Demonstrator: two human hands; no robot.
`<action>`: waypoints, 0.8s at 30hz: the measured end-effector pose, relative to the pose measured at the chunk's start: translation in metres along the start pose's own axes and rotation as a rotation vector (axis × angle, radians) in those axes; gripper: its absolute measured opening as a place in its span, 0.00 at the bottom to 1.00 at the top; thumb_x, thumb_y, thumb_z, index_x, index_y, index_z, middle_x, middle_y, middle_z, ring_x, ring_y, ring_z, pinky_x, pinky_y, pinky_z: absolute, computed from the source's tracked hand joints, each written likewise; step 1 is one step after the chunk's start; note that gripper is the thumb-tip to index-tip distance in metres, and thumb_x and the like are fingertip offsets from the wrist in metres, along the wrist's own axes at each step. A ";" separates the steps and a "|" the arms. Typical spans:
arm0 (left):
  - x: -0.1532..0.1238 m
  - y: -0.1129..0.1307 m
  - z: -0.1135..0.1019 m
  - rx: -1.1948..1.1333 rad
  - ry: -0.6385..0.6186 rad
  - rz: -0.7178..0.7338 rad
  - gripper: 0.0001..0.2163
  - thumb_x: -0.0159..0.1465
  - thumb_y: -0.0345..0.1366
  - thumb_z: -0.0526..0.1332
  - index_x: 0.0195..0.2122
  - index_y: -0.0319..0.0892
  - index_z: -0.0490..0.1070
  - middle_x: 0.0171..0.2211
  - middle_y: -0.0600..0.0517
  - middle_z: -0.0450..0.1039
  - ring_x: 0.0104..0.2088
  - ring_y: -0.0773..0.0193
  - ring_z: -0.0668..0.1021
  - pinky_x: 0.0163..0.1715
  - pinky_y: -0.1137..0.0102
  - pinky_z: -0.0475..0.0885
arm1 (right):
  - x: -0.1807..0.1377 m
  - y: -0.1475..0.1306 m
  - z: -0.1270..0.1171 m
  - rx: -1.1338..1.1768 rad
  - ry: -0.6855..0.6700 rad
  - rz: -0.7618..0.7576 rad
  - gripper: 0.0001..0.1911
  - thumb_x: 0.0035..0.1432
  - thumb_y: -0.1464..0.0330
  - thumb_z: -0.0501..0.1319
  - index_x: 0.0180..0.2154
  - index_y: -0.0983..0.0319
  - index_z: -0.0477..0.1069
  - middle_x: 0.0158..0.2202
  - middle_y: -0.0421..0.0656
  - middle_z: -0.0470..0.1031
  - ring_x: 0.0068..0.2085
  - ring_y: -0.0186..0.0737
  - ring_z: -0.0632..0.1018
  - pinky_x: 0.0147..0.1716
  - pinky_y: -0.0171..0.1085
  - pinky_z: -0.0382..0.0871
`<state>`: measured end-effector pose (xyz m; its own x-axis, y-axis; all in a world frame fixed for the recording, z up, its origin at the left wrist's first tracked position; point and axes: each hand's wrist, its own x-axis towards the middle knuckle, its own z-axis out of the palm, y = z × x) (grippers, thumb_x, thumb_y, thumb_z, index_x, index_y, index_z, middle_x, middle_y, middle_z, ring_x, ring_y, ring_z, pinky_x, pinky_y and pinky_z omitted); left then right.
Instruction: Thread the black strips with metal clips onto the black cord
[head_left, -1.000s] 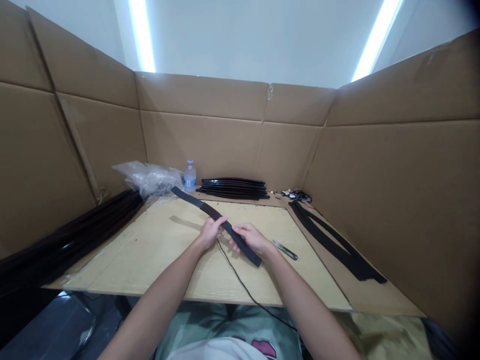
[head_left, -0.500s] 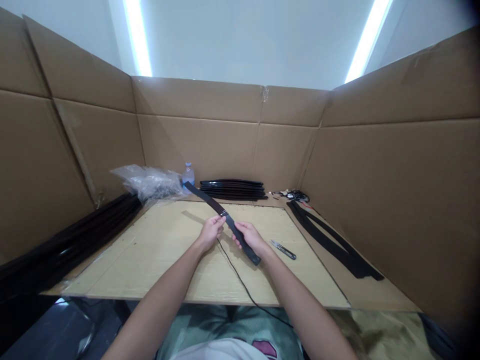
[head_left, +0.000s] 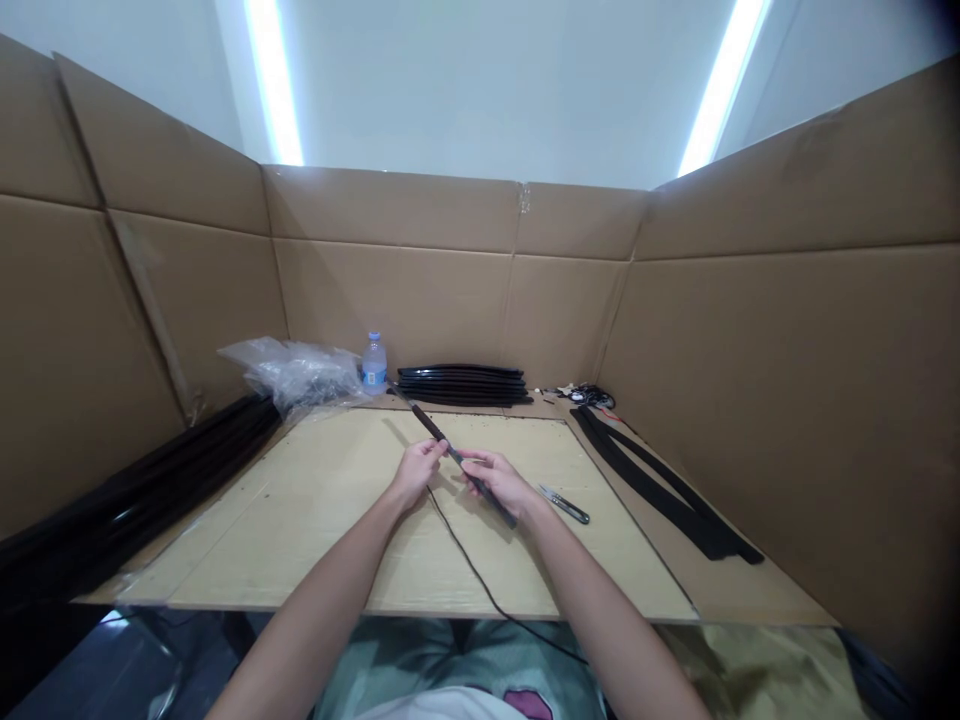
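Observation:
A long dark strip (head_left: 429,424) is held above the board, running from near the bottle down toward my right wrist. It is turned nearly edge-on, so it looks thin. My left hand (head_left: 418,470) pinches it near its middle. Lower along the strip, my right hand (head_left: 495,480) closes round it with the thumb on top. A thin black cord (head_left: 469,545) hangs from near my left fingers, crosses the board and drops over the front edge. Whether the cord joins the strip is hidden. Thread snips (head_left: 566,504) lie to the right of my right hand.
Cardboard walls (head_left: 412,300) enclose the table board (head_left: 300,530). Behind stand a water bottle (head_left: 374,365), clear plastic bags (head_left: 300,375), stacked black strips (head_left: 461,385) and a small tangle of cords (head_left: 589,395). Black strips (head_left: 660,490) lie right; a dark bundle (head_left: 150,480) lies left.
The strip has rolled from showing its broad face to nearly edge-on. Both hands stay on it in about the same place. The view has tilted up slightly.

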<state>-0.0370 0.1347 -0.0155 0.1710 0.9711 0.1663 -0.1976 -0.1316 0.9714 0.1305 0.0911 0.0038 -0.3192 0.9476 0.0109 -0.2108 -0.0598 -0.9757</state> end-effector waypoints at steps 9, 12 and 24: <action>-0.005 0.002 0.001 -0.101 -0.144 -0.024 0.20 0.55 0.52 0.63 0.24 0.41 0.59 0.15 0.64 0.45 0.14 0.77 0.49 0.15 0.76 0.42 | -0.007 -0.006 0.005 -0.095 0.002 -0.008 0.19 0.36 0.67 0.73 0.29 0.64 0.67 0.21 0.34 0.69 0.18 0.26 0.67 0.17 0.28 0.62; -0.005 0.001 0.002 -0.054 -0.139 -0.003 0.19 0.55 0.51 0.63 0.26 0.40 0.62 0.15 0.63 0.47 0.14 0.76 0.50 0.14 0.75 0.43 | -0.009 -0.005 0.010 -0.066 -0.056 -0.034 0.23 0.36 0.65 0.73 0.29 0.62 0.61 0.23 0.36 0.73 0.20 0.30 0.72 0.19 0.29 0.64; -0.002 0.005 -0.001 0.352 0.089 0.176 0.20 0.54 0.52 0.61 0.19 0.39 0.64 0.16 0.58 0.57 0.19 0.71 0.58 0.19 0.74 0.52 | 0.000 0.004 0.013 0.105 0.048 -0.021 0.18 0.45 0.60 0.66 0.33 0.60 0.61 0.23 0.39 0.73 0.20 0.30 0.70 0.16 0.27 0.57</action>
<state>-0.0393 0.1322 -0.0107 0.0764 0.9390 0.3354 0.1288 -0.3429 0.9305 0.1179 0.0871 0.0024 -0.2700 0.9627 0.0181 -0.3134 -0.0701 -0.9470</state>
